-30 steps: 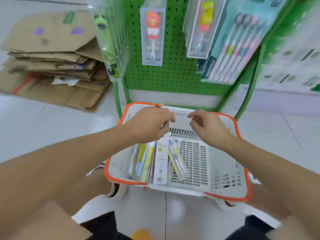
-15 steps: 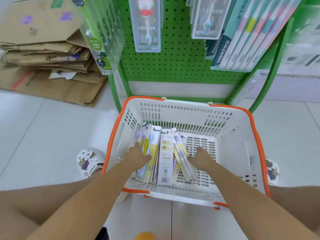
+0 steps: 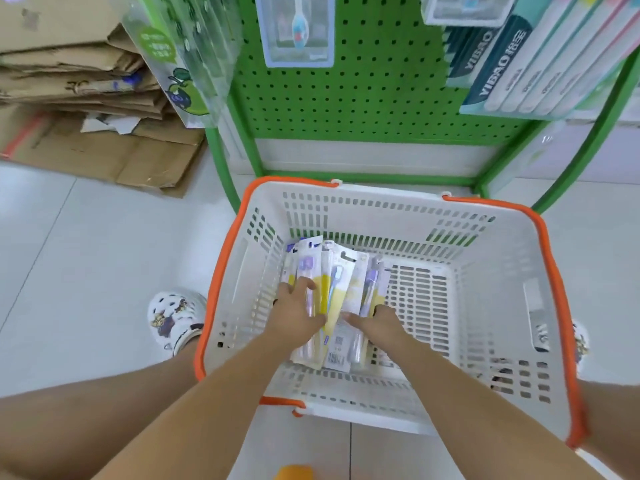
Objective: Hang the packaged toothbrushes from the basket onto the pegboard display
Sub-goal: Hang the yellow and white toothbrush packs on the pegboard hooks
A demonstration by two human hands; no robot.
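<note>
Two bare hands are shown inside a white slotted plastic basket [image 3: 485, 258] with an orange rim, set on glossy pale floor tiles. Flat card-backed packaged toothbrushes [image 3: 341, 289], yellow and white with clear blisters, are fanned along the basket's left half. The left hand [image 3: 297, 313] is laid on the packs with its fingers curved over them; the right hand [image 3: 379, 322] is pressed against their right edge, whether gripping cannot be told. A green perforated pegboard [image 3: 381, 81] stands just behind; flattened corrugated cardboard [image 3: 79, 98] is stacked at left.
</note>
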